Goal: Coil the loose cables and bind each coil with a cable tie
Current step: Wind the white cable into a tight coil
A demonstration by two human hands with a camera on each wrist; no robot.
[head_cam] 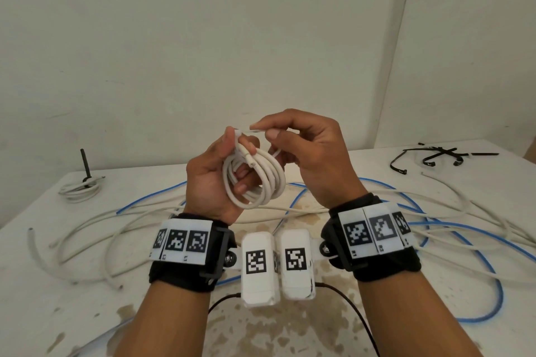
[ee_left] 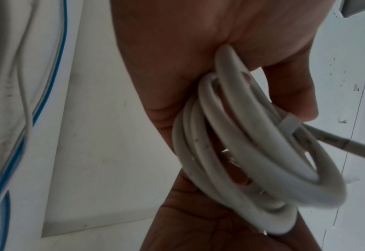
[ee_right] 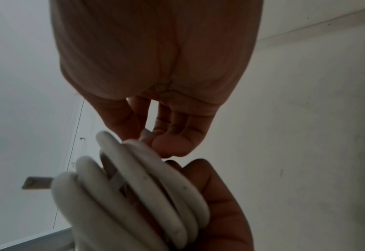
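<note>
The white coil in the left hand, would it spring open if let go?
Probably: the white coil looks thick and springy, with loops already fanning apart. The white tie seems only loosely wrapped, its tail pinched by the right hand.

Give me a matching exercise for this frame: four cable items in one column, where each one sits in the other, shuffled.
Items:
1. white coil
2. bound white coil
3. black cable ties
4. blue cable

Places:
A. loose on the table's far right corner
B. held in the left hand
C. far left of the table, beside a black tie
D. sprawled uncoiled across the table

Pairs: 1-B, 2-C, 3-A, 4-D
</note>
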